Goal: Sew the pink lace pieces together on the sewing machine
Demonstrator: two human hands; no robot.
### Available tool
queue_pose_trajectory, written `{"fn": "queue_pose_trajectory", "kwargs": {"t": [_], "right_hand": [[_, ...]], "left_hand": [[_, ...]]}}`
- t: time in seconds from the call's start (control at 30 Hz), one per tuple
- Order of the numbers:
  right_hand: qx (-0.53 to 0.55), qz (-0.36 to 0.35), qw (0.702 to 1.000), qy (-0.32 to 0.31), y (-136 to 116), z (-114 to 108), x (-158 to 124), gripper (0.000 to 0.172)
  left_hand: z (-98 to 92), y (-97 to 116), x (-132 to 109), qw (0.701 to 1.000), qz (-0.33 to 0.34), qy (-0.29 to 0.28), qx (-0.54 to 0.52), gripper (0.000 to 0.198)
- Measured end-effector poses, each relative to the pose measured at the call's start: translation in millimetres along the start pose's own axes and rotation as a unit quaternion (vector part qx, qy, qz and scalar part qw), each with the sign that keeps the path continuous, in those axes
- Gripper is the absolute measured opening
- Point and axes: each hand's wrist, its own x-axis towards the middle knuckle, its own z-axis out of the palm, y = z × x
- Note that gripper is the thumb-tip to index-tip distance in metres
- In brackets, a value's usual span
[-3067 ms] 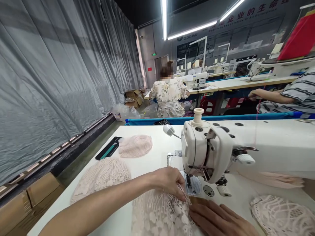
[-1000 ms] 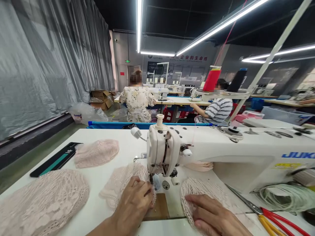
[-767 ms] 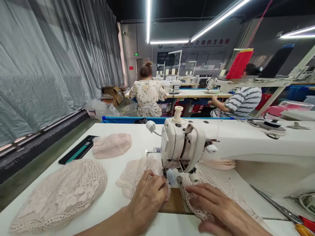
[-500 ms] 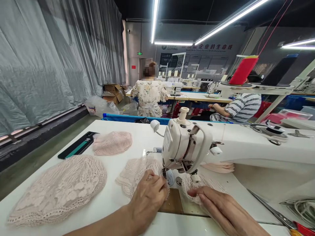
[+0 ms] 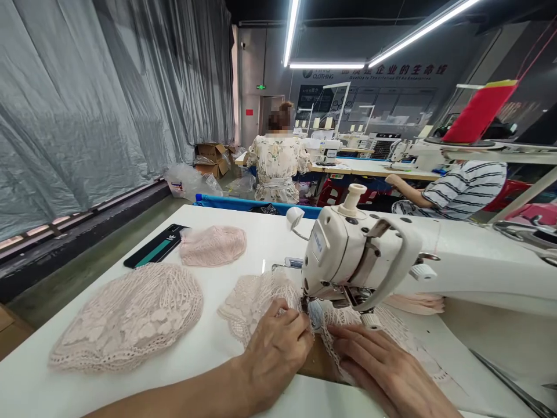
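My left hand is closed, fingers curled, on a pale pink piece of lace fabric to the left of the needle area of a white sewing machine. To the right of the needle, my right hand grips more of the lace between thumb and fingers. The fabric runs under the machine head, where the needle is hidden. A brown plate shows between the two hands.
At left lie a large stack of lace pieces, a smaller pink piece and a black phone. Scissors lie at right. A red thread cone stands behind the machine. Two people sit further back.
My view has turned slightly right to left, so the scene sits differently. My right hand has moved closer to the needle and to my left hand, with the lace under it.
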Motion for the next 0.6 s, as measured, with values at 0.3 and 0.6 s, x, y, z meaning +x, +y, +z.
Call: {"fn": "queue_pose_trajectory", "kwargs": {"t": [0.3, 0.6], "right_hand": [[-0.031, -0.043, 0.999, 0.005, 12.7, 5.2, 14.2, 0.033], [-0.003, -0.032, 0.998, 0.057, 13.9, 14.2, 13.9, 0.027]], "left_hand": [[-8.1, -4.0, 3.0, 1.0, 0.005, -0.018, -0.015, 0.013], [-14.1, -12.4, 2.5, 0.996, -0.007, -0.047, -0.07, 0.013]]}}
